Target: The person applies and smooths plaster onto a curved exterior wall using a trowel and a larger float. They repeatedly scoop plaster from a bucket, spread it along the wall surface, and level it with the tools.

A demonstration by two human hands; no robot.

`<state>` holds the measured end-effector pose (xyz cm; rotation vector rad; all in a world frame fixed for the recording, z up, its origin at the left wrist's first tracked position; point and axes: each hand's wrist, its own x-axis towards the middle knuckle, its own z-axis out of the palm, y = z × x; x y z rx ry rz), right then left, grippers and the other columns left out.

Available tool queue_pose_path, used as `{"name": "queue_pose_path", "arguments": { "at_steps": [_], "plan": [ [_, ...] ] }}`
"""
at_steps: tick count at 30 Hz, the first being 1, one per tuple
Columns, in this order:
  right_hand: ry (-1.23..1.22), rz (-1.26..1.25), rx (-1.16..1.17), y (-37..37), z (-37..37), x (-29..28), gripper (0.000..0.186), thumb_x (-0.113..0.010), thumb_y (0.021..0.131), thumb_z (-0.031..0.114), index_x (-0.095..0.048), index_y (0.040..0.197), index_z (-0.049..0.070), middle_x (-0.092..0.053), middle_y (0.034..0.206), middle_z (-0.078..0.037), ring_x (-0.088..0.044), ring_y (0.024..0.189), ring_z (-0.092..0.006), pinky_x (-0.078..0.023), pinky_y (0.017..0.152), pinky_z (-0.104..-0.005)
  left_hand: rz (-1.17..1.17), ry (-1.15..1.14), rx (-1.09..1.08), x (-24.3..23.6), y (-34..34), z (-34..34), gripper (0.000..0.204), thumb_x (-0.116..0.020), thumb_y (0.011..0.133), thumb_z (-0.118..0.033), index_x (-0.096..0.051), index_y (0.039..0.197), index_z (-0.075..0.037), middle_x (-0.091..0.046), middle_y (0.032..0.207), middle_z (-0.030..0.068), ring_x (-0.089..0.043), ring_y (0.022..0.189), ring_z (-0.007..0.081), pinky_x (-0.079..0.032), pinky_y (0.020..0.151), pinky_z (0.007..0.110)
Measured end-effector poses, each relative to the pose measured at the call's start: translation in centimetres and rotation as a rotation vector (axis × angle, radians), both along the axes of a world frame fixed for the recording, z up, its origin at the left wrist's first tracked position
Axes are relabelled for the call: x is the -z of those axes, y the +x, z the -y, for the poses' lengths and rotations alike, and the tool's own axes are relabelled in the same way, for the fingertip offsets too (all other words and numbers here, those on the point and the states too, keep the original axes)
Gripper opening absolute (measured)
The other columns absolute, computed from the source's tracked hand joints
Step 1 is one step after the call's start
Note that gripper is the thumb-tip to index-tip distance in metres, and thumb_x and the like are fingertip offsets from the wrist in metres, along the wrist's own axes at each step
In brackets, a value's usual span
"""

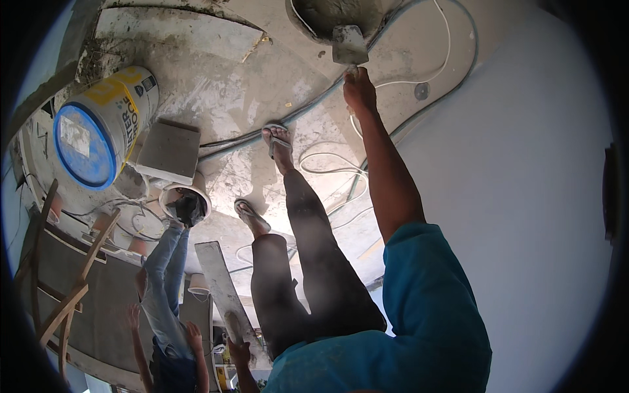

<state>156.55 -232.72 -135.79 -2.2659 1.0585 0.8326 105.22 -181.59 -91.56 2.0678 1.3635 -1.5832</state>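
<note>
My right hand [360, 92] is wrapped round the handle of a trowel [349, 46], its arm stretched far out. The trowel's square grey blade lies over the near rim of a round tub [298, 23] at the top of the view. Wet grey mortar [337, 14] fills the tub's visible part. Low in the view, my left hand [240, 354] grips a long plastering float [217, 265] by its handle. That float is a narrow, mortar-stained board held beside my left leg.
A large paint bucket [85, 145] with a blue lid lies left, near a grey square block [169, 152] and a small bucket [206, 194] holding something black. Cables [314, 101] and hoses cross the floor. Another person in jeans [160, 262] is at lower left, by wooden bars [69, 304]. A pale wall [504, 216] rises right.
</note>
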Motion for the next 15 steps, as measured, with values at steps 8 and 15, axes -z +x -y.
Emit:
{"name": "queue_pose_path", "arguments": {
  "at_steps": [8,15],
  "plan": [
    [-0.307,-0.081,-0.402,11.7,4.6,-2.0,0.044,-0.054,0.091,0.033,-0.053,0.133,0.022,-0.068,0.12,-0.013,-0.066,0.113,-0.0323,-0.054,0.088,-0.0487,0.032,0.019,0.042,0.1,-0.4,0.5,0.07,-0.072,0.068,-0.003,-0.043,0.132,0.0,-0.061,0.115,0.0289,-0.058,0.113,0.0489,-0.045,0.094,0.051],
    [-0.4,-0.051,-0.753,11.4,3.5,-1.3,0.04,-0.05,0.094,0.024,-0.054,0.134,0.026,-0.064,0.126,-0.015,-0.068,0.109,-0.0311,-0.056,0.083,-0.0473,0.065,0.024,0.092,0.8,3.6,1.9,0.067,-0.069,0.069,-0.003,-0.043,0.131,0.0,-0.061,0.115,0.0292,-0.057,0.112,0.0499,-0.044,0.094,0.052]
  ]
}}
